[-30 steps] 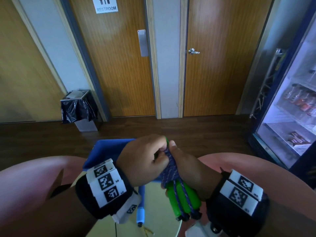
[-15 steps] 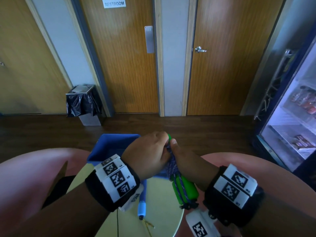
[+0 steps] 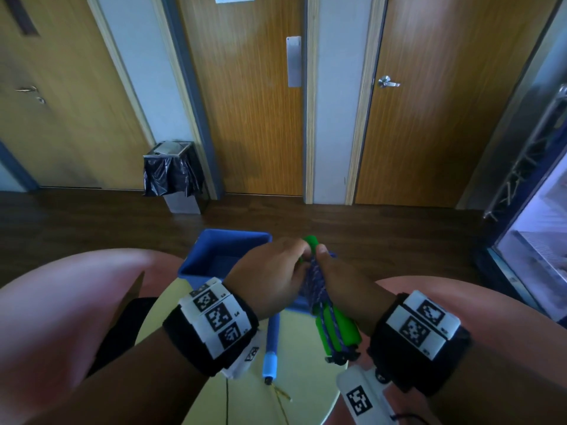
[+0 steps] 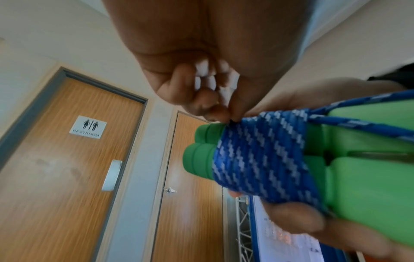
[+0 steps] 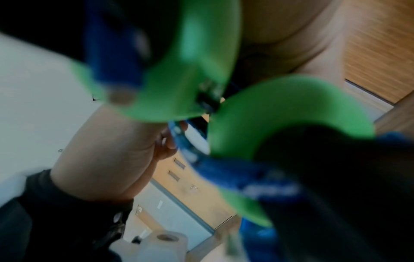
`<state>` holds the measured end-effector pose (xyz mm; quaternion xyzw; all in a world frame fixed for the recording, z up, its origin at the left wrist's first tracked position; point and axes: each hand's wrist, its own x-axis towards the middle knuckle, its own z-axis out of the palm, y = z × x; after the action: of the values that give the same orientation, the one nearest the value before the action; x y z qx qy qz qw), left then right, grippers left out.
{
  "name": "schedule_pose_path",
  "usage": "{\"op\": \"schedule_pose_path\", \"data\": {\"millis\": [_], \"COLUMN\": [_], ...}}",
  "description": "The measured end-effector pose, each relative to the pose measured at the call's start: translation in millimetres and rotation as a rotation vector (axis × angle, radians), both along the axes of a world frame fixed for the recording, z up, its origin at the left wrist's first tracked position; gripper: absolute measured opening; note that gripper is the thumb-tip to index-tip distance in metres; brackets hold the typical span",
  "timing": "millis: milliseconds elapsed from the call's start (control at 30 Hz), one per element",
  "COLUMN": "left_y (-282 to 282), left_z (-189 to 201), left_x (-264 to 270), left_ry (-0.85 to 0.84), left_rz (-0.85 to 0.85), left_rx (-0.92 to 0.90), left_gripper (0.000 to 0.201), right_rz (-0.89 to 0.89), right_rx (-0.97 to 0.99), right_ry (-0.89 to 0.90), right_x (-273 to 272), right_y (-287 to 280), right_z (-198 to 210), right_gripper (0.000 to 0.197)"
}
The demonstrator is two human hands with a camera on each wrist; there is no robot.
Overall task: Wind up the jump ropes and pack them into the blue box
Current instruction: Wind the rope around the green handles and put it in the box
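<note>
Two green jump-rope handles (image 3: 336,326) lie side by side, bound with blue-and-white cord (image 4: 260,159). My right hand (image 3: 340,283) grips this bundle around the wound cord. My left hand (image 3: 273,277) pinches the cord's end at the top of the winding (image 4: 233,120), fingers curled. The bundle hangs above the near right edge of the blue box (image 3: 214,256), which stands open at the table's far edge. A second rope's blue handle (image 3: 271,348) lies on the table below my left wrist. The right wrist view is blurred, filled by the green handles (image 5: 280,109).
The small round pale-yellow table (image 3: 245,403) sits between two pink seat cushions (image 3: 61,302). A bin with a black liner (image 3: 171,176) stands by the wooden doors. A lit drinks fridge (image 3: 540,240) is at the right.
Both hands stay on the green bundle, and more of the green handle tip shows above them. The head view has tilted down, so the box and table show more.
</note>
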<state>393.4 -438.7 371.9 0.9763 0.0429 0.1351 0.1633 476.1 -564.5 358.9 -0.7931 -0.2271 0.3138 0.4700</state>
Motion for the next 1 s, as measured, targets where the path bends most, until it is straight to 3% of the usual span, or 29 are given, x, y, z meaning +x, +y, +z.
{"op": "schedule_pose_path", "data": {"millis": [100, 133, 233, 300, 433, 633, 733, 833, 867, 1000], "left_y": [8.9, 10.8, 13.9, 14.4, 9.1, 0.2, -5.7, -12.2, -14.3, -20.8], "left_z": [3.6, 4.2, -0.3, -6.6, -13.7, -13.3, -13.3, -15.9, -18.1, -24.4], "left_x": [-1.2, -1.4, -2.0, -1.7, 0.7, 7.7, 9.5, 10.8, 10.4, 8.2], "left_ry": [-0.024, -0.037, -0.047, -0.026, 0.027, 0.001, -0.039, -0.082, -0.088, -0.109], "left_rz": [-0.042, -0.054, -0.082, -0.081, -0.043, -0.002, 0.030, 0.081, 0.094, 0.074], "left_rx": [0.060, 0.088, 0.220, 0.285, 0.227, -0.017, -0.051, -0.093, -0.102, -0.139], "left_gripper": [0.022, 0.029, 0.035, 0.033, 0.030, 0.014, 0.014, 0.023, 0.024, 0.022], "right_rz": [0.001, 0.008, 0.028, 0.053, 0.084, 0.048, -0.013, 0.030, 0.012, 0.026], "right_rx": [0.025, 0.035, 0.011, -0.001, -0.051, -0.057, 0.032, 0.018, 0.019, 0.022], "right_ry": [0.094, 0.123, 0.130, 0.109, 0.045, -0.047, -0.021, -0.110, -0.114, -0.119], "right_x": [3.2, 4.7, -0.5, 0.4, -0.7, 3.9, 5.1, 4.3, 6.0, 7.4], "right_y": [9.9, 11.9, 10.2, 7.6, 6.5, 5.3, 6.5, 7.1, 6.2, 0.1], "right_z": [-12.3, -13.9, -2.9, -4.6, -0.8, -2.0, -3.7, -3.9, -7.3, -16.5], "right_gripper": [0.118, 0.113, 0.052, 0.037, 0.035, 0.036, 0.033, 0.084, 0.091, 0.080]}}
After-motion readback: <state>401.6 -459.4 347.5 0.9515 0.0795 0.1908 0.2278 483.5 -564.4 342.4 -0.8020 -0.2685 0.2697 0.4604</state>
